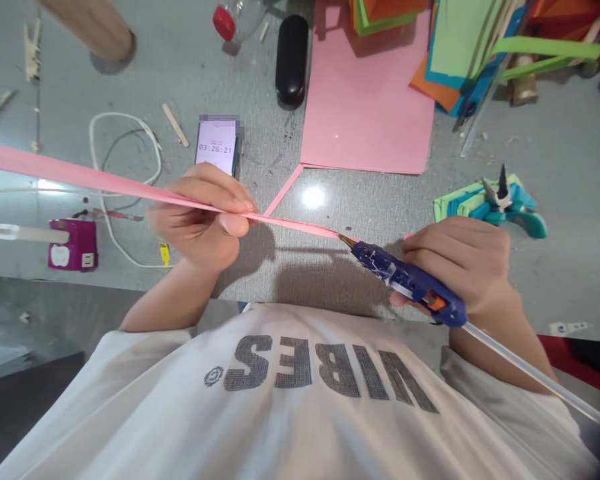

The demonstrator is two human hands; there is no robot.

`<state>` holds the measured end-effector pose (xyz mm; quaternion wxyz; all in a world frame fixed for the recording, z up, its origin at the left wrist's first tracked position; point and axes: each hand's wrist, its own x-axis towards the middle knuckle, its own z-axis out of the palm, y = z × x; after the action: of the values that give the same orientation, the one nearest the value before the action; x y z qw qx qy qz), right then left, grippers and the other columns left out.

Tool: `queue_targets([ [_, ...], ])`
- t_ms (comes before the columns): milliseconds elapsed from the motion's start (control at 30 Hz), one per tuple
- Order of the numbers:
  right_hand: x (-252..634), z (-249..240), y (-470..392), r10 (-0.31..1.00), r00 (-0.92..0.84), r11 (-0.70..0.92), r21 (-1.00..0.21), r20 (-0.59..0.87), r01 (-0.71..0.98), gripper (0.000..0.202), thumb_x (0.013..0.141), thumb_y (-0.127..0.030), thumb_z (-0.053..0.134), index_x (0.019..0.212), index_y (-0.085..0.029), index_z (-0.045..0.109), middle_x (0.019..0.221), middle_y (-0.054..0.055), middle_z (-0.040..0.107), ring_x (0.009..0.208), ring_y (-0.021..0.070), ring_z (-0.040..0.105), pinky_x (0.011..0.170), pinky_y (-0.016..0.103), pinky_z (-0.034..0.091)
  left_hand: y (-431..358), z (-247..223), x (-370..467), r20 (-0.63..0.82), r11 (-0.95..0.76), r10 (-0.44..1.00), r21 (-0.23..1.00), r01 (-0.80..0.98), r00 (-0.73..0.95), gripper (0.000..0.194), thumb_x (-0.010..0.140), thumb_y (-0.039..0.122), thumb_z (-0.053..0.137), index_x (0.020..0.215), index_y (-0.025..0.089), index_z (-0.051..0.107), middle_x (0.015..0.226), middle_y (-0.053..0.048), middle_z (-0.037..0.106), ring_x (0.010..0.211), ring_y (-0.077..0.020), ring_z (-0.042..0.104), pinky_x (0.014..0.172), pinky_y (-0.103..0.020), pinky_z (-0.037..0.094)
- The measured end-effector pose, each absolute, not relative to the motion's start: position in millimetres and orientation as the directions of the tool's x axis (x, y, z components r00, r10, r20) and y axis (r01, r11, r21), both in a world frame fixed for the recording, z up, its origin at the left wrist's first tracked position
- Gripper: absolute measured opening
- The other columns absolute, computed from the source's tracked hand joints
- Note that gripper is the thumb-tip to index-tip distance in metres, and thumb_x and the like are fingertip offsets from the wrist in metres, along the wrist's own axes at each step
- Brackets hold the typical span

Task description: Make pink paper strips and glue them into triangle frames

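A long pink paper strip [105, 181] runs from the left edge across to the middle. My left hand [205, 217] pinches it between thumb and fingers. My right hand [460, 260] is wrapped round a blue glue gun [410, 280], whose metal tip meets the strip's edge right of my left hand. A clear glue stick [535, 373] sticks out of the gun's back end. Between the strip and a stack of pink paper [370, 113] a narrow pink piece slants across the table.
A phone [217, 143] lies behind my left hand, beside a white cable [93, 143] and a purple adapter [73, 245]. A black case [292, 63] is left of the pink stack. Green-handled pliers [523, 217] rest on folded papers at right; coloured sheets [463, 40] lie behind.
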<state>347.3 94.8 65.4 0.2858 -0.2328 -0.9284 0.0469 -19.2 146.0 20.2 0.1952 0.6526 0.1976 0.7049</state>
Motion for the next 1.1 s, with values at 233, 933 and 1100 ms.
queue_targets([
  [233,347.6,65.7,96.3,0.446,-0.719,0.894,-0.221,0.534,0.390,0.046,0.106,-0.062,0.073,0.085,-0.021,0.067,0.078,0.005,0.074,0.068,0.0223,0.072,0.058,0.041,0.051,139.7,15.3,-7.5,0.857,-0.859,0.494,0.508,0.072,-0.147,0.033,0.096,0.049,0.092,0.087,0.023,0.074,0.073,0.006,0.071,0.046,-0.0051,0.062,0.037,-0.018,0.047],
  [933,340.3,66.0,92.9,0.439,-0.705,0.895,-0.202,0.557,0.398,0.043,0.107,-0.055,0.074,0.082,-0.021,0.064,0.073,0.003,0.070,0.064,0.0212,0.071,0.055,0.039,0.048,124.0,0.5,-9.5,0.880,-0.878,0.474,0.475,0.048,-0.038,0.022,0.095,0.053,0.090,0.096,0.035,0.077,0.076,0.007,0.067,0.042,-0.0059,0.056,0.040,-0.019,0.051],
  [1100,341.3,62.7,91.2,0.428,-0.701,0.899,-0.190,0.571,0.394,0.045,0.107,-0.058,0.074,0.082,-0.021,0.065,0.073,0.003,0.070,0.064,0.0207,0.070,0.055,0.039,0.046,124.3,-2.8,-9.1,0.873,-0.872,0.488,0.488,0.044,-0.020,0.023,0.095,0.054,0.091,0.101,0.036,0.079,0.074,0.007,0.065,0.043,-0.0061,0.053,0.042,-0.021,0.051],
])
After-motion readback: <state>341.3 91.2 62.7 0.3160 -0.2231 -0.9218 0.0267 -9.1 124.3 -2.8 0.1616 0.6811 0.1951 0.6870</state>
